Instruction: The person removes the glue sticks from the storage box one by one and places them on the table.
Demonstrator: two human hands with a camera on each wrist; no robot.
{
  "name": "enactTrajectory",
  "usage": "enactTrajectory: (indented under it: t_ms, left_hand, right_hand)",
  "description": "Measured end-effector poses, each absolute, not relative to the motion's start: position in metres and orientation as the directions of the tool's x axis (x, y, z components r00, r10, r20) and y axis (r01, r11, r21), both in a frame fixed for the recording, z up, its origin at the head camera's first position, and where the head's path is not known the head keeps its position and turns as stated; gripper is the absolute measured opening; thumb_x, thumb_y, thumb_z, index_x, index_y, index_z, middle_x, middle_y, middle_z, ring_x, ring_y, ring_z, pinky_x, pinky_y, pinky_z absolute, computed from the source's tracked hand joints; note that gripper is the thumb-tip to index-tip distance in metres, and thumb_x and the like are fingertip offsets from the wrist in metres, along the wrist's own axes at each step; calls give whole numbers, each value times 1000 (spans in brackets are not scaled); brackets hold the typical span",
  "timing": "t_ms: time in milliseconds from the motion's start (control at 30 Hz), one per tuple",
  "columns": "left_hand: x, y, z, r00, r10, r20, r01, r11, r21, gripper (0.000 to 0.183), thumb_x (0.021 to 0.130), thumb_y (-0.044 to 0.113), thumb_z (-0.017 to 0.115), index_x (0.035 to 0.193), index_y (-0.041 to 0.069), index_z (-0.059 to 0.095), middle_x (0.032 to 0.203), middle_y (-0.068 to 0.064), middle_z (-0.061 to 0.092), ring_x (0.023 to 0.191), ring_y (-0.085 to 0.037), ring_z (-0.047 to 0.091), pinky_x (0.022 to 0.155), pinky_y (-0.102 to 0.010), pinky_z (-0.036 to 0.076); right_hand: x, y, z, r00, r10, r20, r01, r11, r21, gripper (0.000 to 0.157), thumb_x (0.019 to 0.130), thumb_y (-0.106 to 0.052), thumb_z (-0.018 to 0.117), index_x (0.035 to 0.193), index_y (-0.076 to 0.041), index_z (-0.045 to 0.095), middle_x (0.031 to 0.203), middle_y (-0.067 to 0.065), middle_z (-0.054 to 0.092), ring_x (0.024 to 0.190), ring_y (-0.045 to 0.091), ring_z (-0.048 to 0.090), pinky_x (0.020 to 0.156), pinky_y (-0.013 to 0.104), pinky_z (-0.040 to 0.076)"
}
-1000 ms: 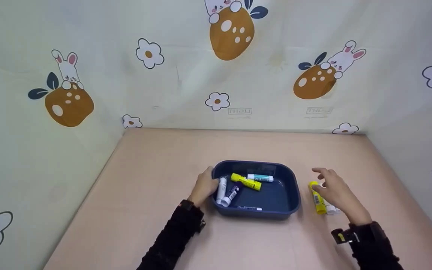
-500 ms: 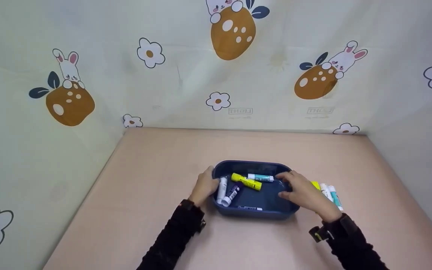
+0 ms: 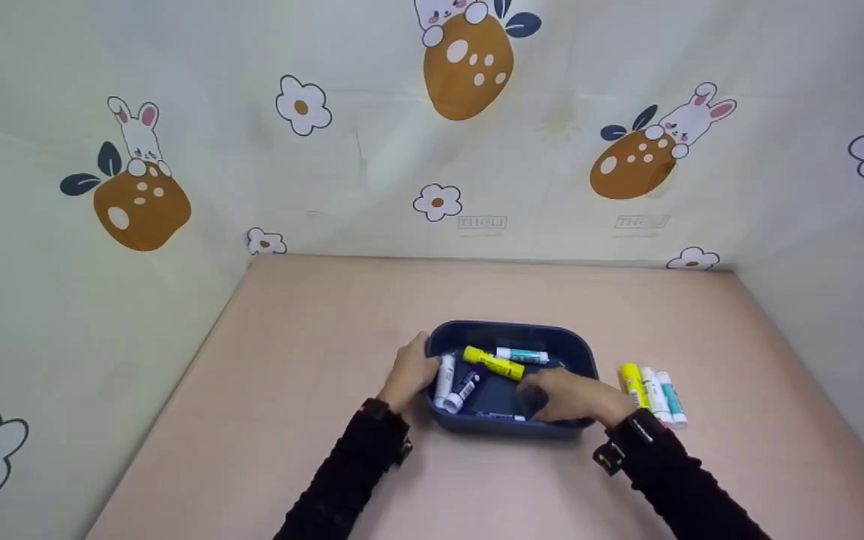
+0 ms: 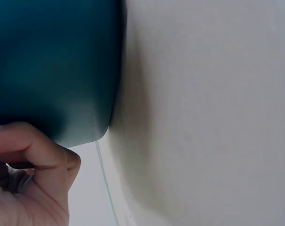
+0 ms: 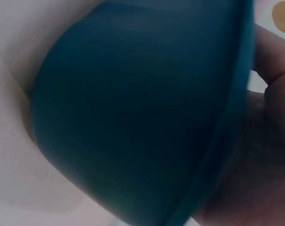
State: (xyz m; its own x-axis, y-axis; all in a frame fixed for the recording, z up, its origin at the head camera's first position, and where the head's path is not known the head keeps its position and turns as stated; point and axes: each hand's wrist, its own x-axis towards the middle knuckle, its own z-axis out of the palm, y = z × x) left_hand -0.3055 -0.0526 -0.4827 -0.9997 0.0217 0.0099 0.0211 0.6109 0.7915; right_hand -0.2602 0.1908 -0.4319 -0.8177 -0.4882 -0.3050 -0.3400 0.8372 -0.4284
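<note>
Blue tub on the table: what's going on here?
A person's left hand grips the left end of the dark blue tub, which sits on the table. The right hand reaches in over the near right corner, fingers bent; whether it holds anything can't be made out. At least five glue sticks lie in the tub, and three other sticks lie side by side on the table to its right.

At the blue bin (image 3: 503,428), the left hand (image 3: 407,371) grips its left rim; the right hand (image 3: 571,394) reaches inside its right half, fingers bent. Both dark-sleeved forearms (image 3: 338,474) slant inward toward it.
</note>
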Motion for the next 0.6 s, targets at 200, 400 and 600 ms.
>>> enactTrajectory:
  t_ms: [200,400,600]
  left_hand:
    - [-305,-52,-482,-1000,23,-6,9,613,790,20,81,5,55,100,1,53,103,-20,63,93,-29,59,82,-43,50]
    - [-305,-52,-481,-1000,22,10,21,620,785,20,81,5,55,101,0,53,103,-21,63,94,-31,60,82,-44,50]
    - [-304,-53,-481,-999,23,24,33,616,787,26,80,5,55,106,-2,54,107,-23,62,99,-34,59,86,-46,49]
  right_hand:
    - [-264,184,-440,-797,-509,-324,-366,835,-411,35,78,-13,70,113,-12,65,115,10,62,109,26,53,97,48,41]
    - [-269,181,-449,-749,-610,-259,-457,759,-464,34,78,-6,67,111,-11,66,109,8,66,99,23,59,89,43,48]
    - [-271,173,-453,-707,-684,-178,-557,694,-456,27,80,-6,65,106,-11,69,100,4,68,89,16,60,79,31,50]
